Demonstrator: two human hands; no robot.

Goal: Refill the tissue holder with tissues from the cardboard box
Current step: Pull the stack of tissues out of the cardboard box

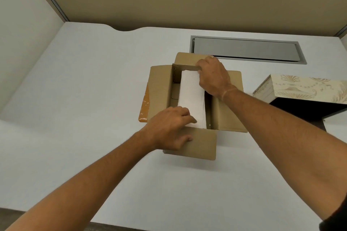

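An open cardboard box [160,88] stands in the middle of the white desk, all its flaps folded out. Inside it lies a white stack of tissues [190,97], long side running away from me. My left hand [170,127] grips the near end of the stack, fingers curled over it at the box's front edge. My right hand [214,77] grips the far end, fingertips tucked down at the back wall. The tissue holder [302,88], cream with a gold urn pattern, stands at the right with a dark opening below its patterned lid.
A grey metal cable hatch [246,50] is set into the white desk [75,99] behind the box. Beige partition walls close off the back and left. A strip of brown tape [144,107] hangs on the box's left flap.
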